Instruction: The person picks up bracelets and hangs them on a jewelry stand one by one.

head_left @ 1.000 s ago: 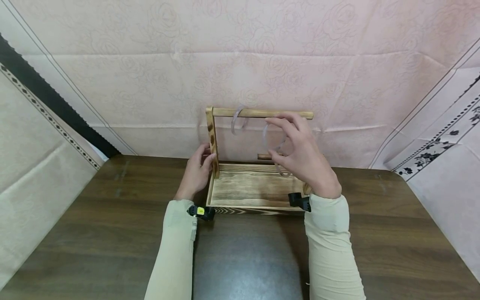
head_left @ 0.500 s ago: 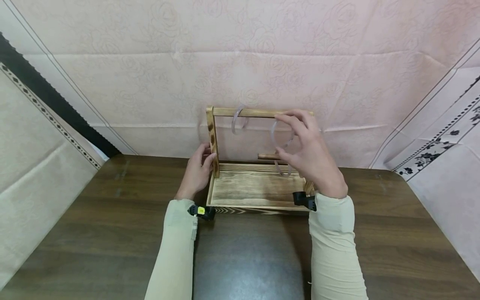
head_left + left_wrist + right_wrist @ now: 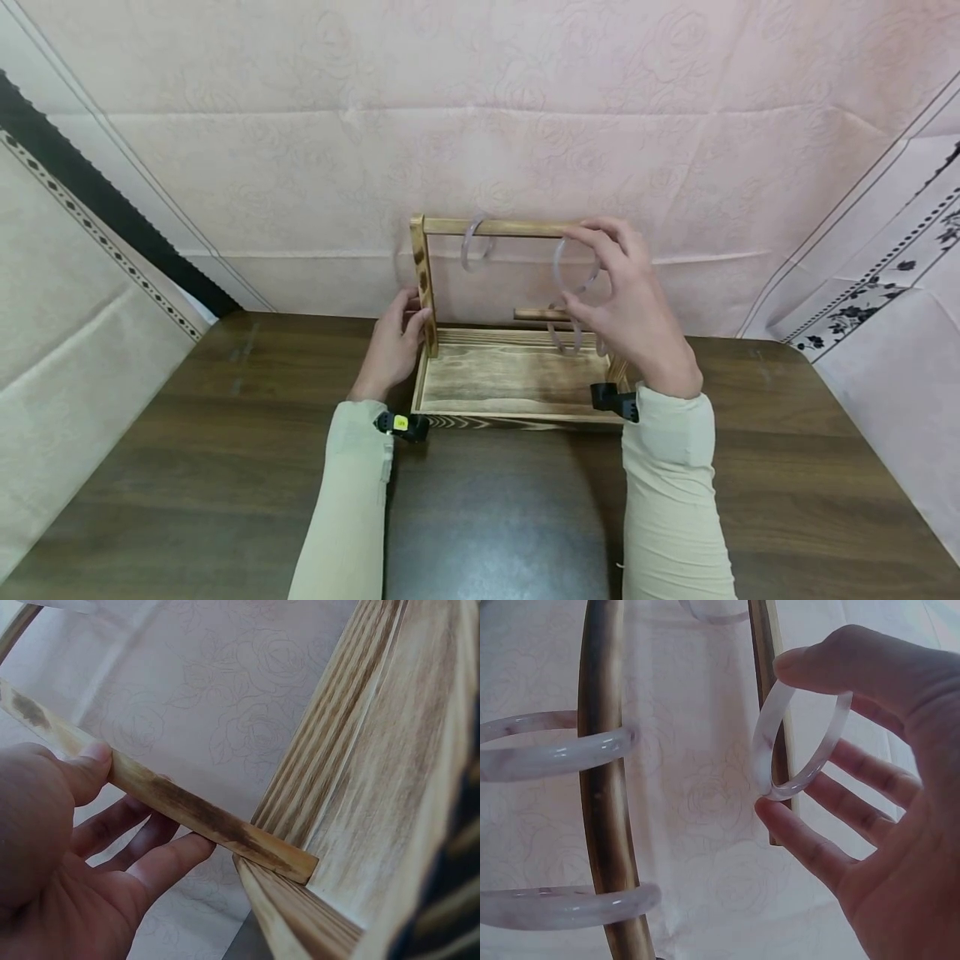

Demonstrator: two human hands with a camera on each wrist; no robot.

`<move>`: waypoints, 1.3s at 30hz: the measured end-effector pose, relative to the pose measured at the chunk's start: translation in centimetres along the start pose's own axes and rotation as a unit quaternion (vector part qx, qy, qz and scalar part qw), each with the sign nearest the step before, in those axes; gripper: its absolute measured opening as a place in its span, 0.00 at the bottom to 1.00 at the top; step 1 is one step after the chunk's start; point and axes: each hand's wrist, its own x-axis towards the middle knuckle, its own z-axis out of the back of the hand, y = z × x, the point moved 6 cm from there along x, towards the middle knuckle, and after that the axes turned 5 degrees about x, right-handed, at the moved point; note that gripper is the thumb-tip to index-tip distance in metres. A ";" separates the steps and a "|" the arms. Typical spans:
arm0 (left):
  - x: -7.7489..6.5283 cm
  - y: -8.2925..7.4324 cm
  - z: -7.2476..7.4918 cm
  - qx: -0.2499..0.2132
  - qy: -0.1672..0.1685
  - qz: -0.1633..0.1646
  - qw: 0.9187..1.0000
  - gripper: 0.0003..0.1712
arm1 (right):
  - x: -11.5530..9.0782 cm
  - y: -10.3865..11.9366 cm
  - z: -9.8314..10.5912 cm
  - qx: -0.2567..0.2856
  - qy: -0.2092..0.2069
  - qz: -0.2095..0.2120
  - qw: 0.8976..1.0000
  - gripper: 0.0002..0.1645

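A wooden jewelry stand has a tall left post (image 3: 423,283), an upper bar (image 3: 517,227) and a lower bar (image 3: 534,314). My left hand (image 3: 392,343) grips the post, thumb on one side and fingers on the other, as the left wrist view shows. At the upper bar's free end, my right hand (image 3: 626,300) pinches a translucent bangle (image 3: 763,742) between thumb and a fingertip. That bangle overlaps the bar in the right wrist view. Another bangle (image 3: 466,248) hangs on the upper bar. Two pale bangles (image 3: 547,759) encircle the lower bar.
The stand's shallow tray base (image 3: 510,379) rests on a brown wooden table (image 3: 225,433). Close behind rises a pink floral cloth backdrop (image 3: 480,150). A patterned white cloth (image 3: 877,308) hangs at the right. Each wrist wears a small black camera (image 3: 615,402).
My right hand has moved to the right along the upper bar, carrying the pinched bangle toward the bar's free end. The left hand keeps its hold on the post.
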 end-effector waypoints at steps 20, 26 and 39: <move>0.0 0.1 0.2 -0.002 0.000 0.005 1.000 0.21 | -0.1 -0.8 0.7 -0.004 -0.013 -0.017 1.000 0.45; 0.0 0.3 0.2 -0.003 0.002 0.007 1.000 0.21 | -0.1 -1.1 0.8 -0.008 -0.016 -0.026 1.000 0.44; 0.1 0.3 -0.1 0.004 0.002 0.004 1.000 0.22 | -0.3 -1.9 1.7 -0.009 -0.040 -0.048 0.998 0.44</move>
